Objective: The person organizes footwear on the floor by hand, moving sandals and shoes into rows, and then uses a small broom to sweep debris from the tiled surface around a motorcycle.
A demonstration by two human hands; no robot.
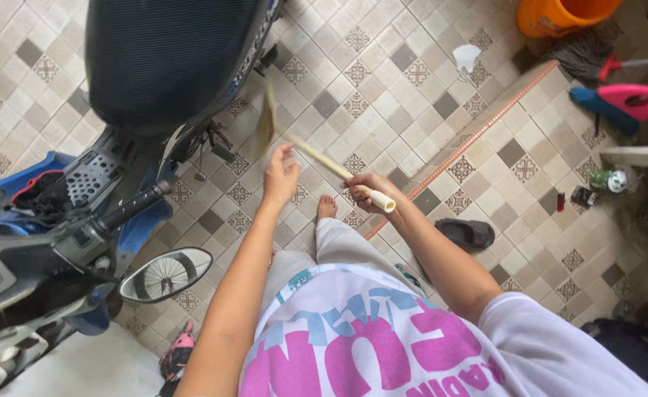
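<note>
My right hand (pixel 366 190) grips a pale broom handle (pixel 339 171) beside the motorcycle (pixel 118 132); my left hand (pixel 281 176), loosely open, touches it nearer the motorcycle.

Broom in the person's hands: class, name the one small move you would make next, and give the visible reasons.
Probably a short sweep of the broom across the tiled floor, away from the scooter. The right hand grips the pale handle near its end, the left hand is beside it higher up, and the blurred bristle end sits close to the scooter's side.
</note>
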